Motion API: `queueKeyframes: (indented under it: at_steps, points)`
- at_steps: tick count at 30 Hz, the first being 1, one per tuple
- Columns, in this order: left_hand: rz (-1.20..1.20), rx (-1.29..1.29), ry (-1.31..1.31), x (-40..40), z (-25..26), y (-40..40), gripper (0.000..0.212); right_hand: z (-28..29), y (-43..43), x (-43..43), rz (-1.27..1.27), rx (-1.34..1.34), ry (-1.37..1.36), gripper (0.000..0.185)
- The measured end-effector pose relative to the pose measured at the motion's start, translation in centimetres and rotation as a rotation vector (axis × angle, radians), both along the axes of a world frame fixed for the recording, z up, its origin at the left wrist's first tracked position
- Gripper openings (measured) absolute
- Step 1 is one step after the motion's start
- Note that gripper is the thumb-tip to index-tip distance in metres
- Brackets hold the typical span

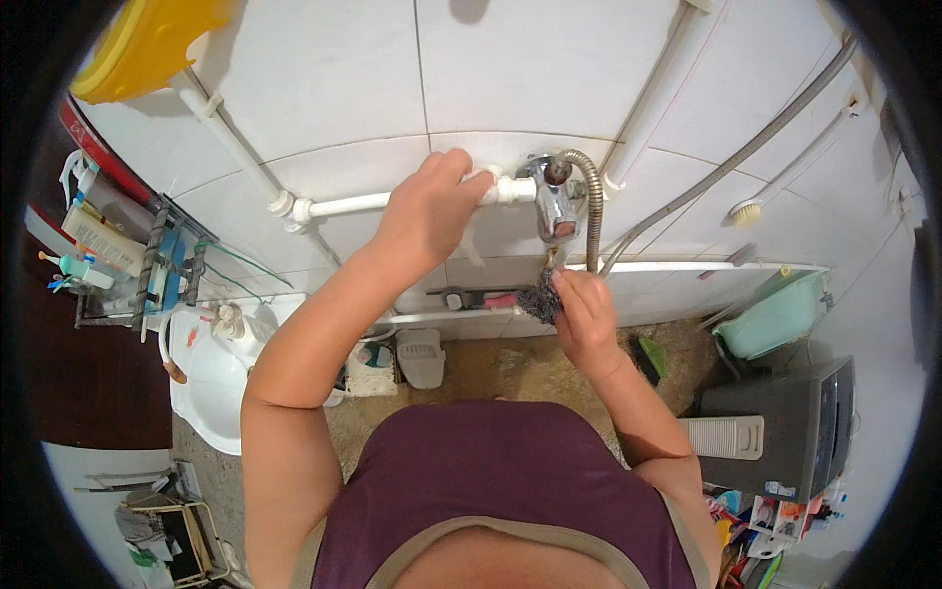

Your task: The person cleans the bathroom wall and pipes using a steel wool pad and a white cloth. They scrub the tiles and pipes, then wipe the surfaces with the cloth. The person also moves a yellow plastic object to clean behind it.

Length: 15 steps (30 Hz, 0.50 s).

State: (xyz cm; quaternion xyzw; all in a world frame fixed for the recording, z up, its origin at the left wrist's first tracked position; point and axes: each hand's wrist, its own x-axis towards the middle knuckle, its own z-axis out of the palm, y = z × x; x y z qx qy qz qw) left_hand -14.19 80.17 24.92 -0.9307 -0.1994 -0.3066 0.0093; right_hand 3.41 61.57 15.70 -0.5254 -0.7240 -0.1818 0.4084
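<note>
My left hand (434, 210) is closed over a white plastic water pipe (349, 205) that runs along the tiled wall; its fingers hide part of the pipe and fitting. Just right of it, the pipe meets a chrome tap (553, 210) with rust-brown marks. A flexible metal hose (595, 199) curls down from the top of the tap. Below the spout, my right hand (589, 316) grips a dark wire scouring pad (541, 298). The pad's upper end is close to the spout, and I cannot tell whether they touch.
A white washbasin (210, 383) stands at left below a wire rack (140, 294) of bottles. Low ahead are a wall shelf (471, 299) and a grey bin (421, 357). At right are a hanging brush (746, 213), a green basin (773, 316) and a dark washing machine (780, 412).
</note>
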Motion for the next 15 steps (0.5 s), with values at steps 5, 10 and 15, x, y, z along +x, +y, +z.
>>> queueKeyframes:
  at_steps: [5,10,15]
  points:
    - [-0.016,0.184,-0.109,3.1,2.3,-0.4,0.034,-0.1,-1.7,1.1,-0.019,-0.036,0.033,0.057]
    - [0.067,0.495,0.085,4.0,1.5,0.2,0.034,0.2,-1.9,1.7,-0.018,-0.045,0.041,0.057]
    - [0.079,0.363,0.251,0.3,1.8,1.1,0.035,0.5,-1.3,1.7,-0.003,-0.044,0.049,0.056]
